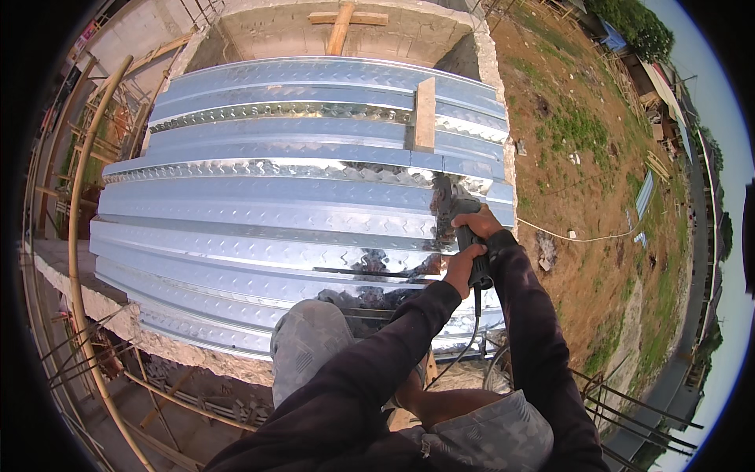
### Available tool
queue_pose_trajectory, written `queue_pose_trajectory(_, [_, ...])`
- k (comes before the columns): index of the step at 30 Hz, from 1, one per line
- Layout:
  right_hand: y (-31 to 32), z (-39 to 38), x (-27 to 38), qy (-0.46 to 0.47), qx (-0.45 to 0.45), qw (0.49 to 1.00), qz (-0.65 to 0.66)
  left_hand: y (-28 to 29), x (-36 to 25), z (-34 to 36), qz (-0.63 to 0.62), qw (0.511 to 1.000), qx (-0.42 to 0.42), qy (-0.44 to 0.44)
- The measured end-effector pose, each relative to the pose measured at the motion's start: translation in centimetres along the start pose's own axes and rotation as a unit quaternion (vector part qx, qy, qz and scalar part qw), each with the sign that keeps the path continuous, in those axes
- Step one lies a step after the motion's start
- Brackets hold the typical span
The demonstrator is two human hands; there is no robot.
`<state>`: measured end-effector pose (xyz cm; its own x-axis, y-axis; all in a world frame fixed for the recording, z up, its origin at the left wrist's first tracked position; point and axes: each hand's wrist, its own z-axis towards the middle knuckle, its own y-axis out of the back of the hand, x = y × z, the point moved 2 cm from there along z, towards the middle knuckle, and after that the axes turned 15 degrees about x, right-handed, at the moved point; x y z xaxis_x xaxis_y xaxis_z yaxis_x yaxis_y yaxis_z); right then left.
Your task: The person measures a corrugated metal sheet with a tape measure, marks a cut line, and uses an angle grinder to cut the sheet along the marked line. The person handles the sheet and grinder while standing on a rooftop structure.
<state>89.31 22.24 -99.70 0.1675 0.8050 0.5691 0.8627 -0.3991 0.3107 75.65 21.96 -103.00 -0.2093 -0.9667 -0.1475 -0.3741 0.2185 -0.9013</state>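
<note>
Both my hands hold a dark angle grinder (462, 208) over ribbed, shiny metal decking sheets (275, 197). Closed around its rear body is my left hand (462, 269), and my right hand (483, 221) grips it farther forward, on its right side. The grinder's head points away from me, low over a rib near the sheets' right end; whether its disc touches the metal I cannot tell. A black cord (477, 305) hangs from the tool's back end toward my legs. Short dark cut lines show in the rib just beyond the head.
A short wooden board (425, 115) lies across the ribs beyond the grinder. Rough concrete wall edges (497, 63) border the decking, with a drop to grassy soil (562, 118) at right. Bamboo poles (77, 236) stand at left; steel bars (629, 401) jut out lower right.
</note>
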Motion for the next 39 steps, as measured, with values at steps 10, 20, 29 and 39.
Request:
queue_pose_trajectory(10, [2.5,4.7,-4.5,0.027,-0.006,0.999,-0.028,-1.8,-0.4,-0.2,0.0,1.0,0.017,-0.008])
queue_pose_trajectory(20, [0.6,0.7,0.7,0.0,0.035,0.997,-0.064,-0.7,-1.0,-0.4,0.019,1.0,-0.006,-0.01])
queue_pose_trajectory(29, [1.8,3.0,-1.2,0.035,0.013,0.998,-0.053,-1.5,-1.2,0.0,0.026,1.0,0.01,-0.014])
queue_pose_trajectory(39, [0.6,1.6,0.3,0.044,0.022,0.999,0.006,-0.8,-1.4,0.0,0.002,0.999,0.022,-0.025])
